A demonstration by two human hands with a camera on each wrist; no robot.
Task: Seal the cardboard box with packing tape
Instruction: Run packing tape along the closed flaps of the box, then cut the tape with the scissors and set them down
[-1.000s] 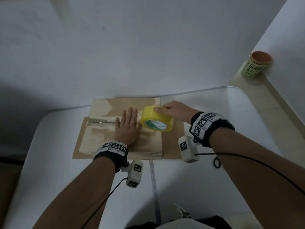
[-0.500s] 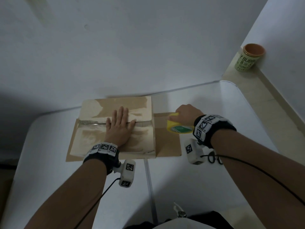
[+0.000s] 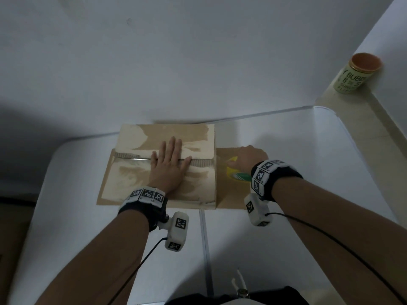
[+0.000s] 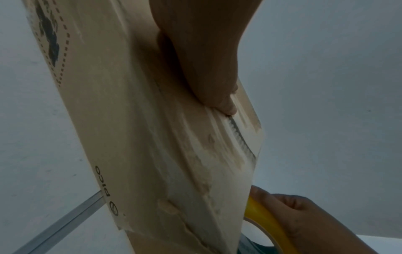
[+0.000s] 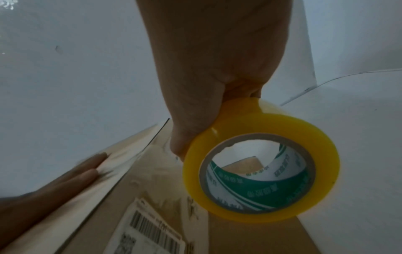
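The cardboard box [image 4: 135,130] is showing "PICO" printed along its edge; the green tin [image 3: 352,78] is bearing "BUBB" and "8"; the box's barcode label [image 5: 152,228] is staying unreadable.

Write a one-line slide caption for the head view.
Left hand flat on box; right hand holds yellow tape roll beside it.
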